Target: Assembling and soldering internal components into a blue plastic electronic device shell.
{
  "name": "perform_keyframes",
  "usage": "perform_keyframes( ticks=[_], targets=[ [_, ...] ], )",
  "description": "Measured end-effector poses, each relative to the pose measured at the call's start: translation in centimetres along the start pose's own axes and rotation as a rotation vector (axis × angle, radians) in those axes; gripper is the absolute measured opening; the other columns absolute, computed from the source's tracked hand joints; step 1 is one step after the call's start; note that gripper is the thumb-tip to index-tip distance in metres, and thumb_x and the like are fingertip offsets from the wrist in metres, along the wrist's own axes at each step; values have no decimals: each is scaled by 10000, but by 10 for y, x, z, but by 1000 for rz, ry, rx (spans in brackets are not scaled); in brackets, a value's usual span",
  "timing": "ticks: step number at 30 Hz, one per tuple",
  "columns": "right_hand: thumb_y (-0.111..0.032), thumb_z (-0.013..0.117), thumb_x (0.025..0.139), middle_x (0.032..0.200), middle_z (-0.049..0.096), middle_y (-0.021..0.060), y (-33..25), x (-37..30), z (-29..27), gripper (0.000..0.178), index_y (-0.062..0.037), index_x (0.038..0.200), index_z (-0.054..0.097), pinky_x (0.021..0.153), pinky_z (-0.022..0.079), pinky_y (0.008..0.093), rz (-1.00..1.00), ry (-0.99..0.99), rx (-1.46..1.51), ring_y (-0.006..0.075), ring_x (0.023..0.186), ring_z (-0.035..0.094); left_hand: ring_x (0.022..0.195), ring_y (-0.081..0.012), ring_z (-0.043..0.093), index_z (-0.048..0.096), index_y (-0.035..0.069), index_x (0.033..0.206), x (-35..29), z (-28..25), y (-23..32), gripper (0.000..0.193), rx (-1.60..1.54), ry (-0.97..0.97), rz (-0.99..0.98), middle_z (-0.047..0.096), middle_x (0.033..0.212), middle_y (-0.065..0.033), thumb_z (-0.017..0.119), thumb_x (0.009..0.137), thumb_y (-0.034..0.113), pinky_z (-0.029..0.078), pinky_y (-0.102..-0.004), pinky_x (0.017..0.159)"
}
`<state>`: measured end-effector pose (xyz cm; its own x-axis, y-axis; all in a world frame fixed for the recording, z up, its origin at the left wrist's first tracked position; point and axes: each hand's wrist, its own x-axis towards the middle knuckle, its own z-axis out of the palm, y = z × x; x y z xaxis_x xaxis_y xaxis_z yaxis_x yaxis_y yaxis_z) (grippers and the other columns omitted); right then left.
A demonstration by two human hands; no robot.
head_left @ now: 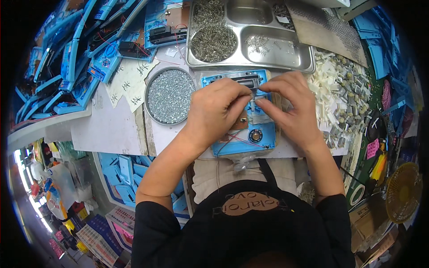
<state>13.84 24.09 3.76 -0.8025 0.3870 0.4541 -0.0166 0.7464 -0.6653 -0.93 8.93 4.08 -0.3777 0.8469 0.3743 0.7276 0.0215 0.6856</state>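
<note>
A blue plastic housing (248, 146) lies in front of me with its inside facing up. It holds a brown circuit board (240, 123), thin red and dark wires, a black block-shaped part (248, 83) at the far end and a round dark part (255, 135) at the near end. My left hand (214, 107) is over the housing's left side, thumb and forefinger closed in a pinch; what they hold is too small to make out. From the right, my right hand (292, 100) reaches over the same spot, thumb and forefinger apart with nothing visible between them.
A round dish of small metal pieces (170, 96) stands left of the housing. Behind is a steel compartment tray (268, 47) with metal parts. White and grey small parts (337, 91) are heaped right. Wired blue housings (73, 58) pile up far left; blue pieces (125, 172) fill a bin below.
</note>
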Motion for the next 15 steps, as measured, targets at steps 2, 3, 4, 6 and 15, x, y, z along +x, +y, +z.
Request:
perform_keyframes(
  ticks=[2,3,4,6,15],
  targets=[
    [-98,844,740,901,697,65,0,6,6,220,-80,928,732,810,493,390,-18,-8,53,279,910,604,741,-239,711,746,31,924,-1,-1,1,114,-17,-4,-24,728,863,-98,781,816,28,553,-312,653],
    [-89,840,742,885,697,58,0,8,8,209,-81,919,730,798,493,386,-26,-12,78,275,899,603,737,-231,711,746,28,926,-1,-1,0,112,-28,-2,-25,729,865,-99,780,819,28,552,-309,653],
    [-81,837,742,874,696,55,0,9,9,202,-81,912,728,788,493,384,-40,-16,83,273,889,602,732,-224,711,745,25,927,-2,-1,0,110,-42,0,-28,731,867,-99,778,823,28,551,-306,653],
    [-65,832,743,850,694,48,1,10,10,190,-81,899,725,767,494,380,-67,-23,92,270,870,599,732,-203,709,747,19,925,-4,-1,1,97,-107,1,-99,735,870,-96,776,833,28,550,-295,656],
    [-26,794,755,842,693,57,3,3,10,129,-44,857,718,774,488,353,73,-2,176,243,862,607,780,-138,688,749,-8,916,-5,3,-3,68,-279,2,-188,725,901,-82,765,852,7,534,-260,654]
  ],
)
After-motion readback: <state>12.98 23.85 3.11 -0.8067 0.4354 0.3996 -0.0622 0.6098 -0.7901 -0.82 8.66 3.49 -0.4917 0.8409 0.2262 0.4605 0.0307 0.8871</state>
